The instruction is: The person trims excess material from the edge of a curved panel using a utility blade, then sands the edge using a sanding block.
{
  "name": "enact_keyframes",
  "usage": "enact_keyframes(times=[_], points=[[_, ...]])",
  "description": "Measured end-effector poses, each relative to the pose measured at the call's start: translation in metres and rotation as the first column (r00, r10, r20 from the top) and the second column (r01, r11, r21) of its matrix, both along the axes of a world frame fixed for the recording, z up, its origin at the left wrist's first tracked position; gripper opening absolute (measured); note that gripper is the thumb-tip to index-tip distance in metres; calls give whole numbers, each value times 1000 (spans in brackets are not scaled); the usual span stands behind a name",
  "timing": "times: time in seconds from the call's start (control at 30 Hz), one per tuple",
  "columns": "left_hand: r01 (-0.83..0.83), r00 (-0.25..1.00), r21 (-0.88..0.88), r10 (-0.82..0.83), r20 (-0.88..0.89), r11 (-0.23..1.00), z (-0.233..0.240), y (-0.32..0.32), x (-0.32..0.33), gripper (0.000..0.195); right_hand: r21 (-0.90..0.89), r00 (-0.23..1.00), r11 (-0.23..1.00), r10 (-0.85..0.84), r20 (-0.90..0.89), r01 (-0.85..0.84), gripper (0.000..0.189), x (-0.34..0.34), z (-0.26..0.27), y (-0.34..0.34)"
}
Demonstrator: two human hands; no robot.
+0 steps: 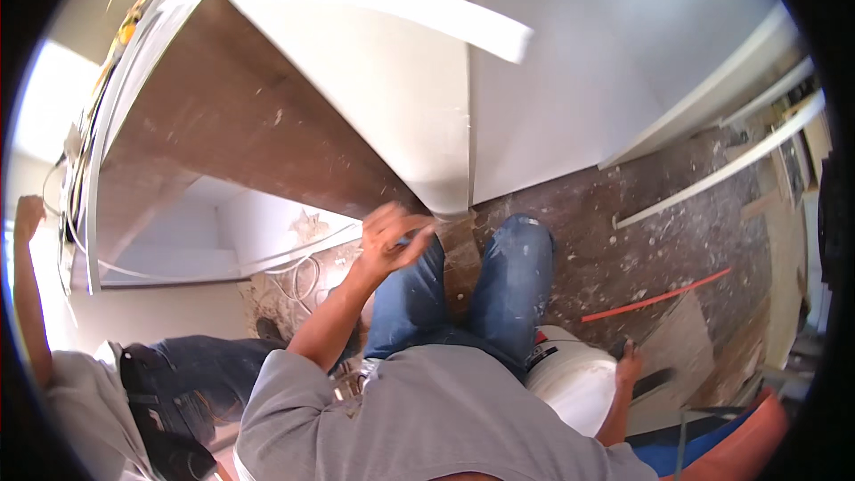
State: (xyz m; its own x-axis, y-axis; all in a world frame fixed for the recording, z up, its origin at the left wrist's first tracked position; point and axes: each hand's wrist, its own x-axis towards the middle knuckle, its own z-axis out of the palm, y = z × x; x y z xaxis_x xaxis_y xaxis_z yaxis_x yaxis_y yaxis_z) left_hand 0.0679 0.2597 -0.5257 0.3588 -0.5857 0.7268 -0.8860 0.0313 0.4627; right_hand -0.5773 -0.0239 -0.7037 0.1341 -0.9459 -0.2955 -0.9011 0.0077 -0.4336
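My left hand (394, 240) is raised in front of my left knee, blurred, its thumb apart from the fingers and no object visible in it. My jeans (513, 274) are bent at the knees, facing the corner where two pale wall panels (401, 100) meet. Low on my right side, my right hand (628, 369) grips a small dark object (620, 347), too unclear to name. Close to that hand is a white bucket-like container (578, 381) with red and black marks. Beyond the hand, a dark blurred flat shape (654, 382) shows over a tan sheet (688, 341).
Another person (194, 381) stands at left, one arm raised beside a wall edge carrying cables (80, 167). A brown panel (254, 107) slants there; a pale cord (200, 275) hangs across. On the spattered floor (601, 234) lie a red strip (658, 295) and a long white strip (728, 167).
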Motion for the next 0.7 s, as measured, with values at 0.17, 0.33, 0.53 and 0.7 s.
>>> enact_keyframes(times=[0.17, 0.33, 0.53, 0.7], points=[[-412, 551, 303, 500, -668, 859, -151, 200, -85, 14, -148, 990, 987, 77, 121, -58, 51, 30, 19, -7], [-296, 328, 865, 894, -306, 405, -169, 364, -221, 30, -237, 979, 971, -70, -193, 23, 56, -17, -11, -87], [196, 272, 894, 854, -444, 402, -213, 398, -337, 58, -236, 695, 817, 252, -674, -526, 58, -35, 3, -201], [198, 51, 861, 872, -487, 470, -210, 386, -374, 48, -565, 759, 541, 594, -268, -623, 56, 226, 59, -219]])
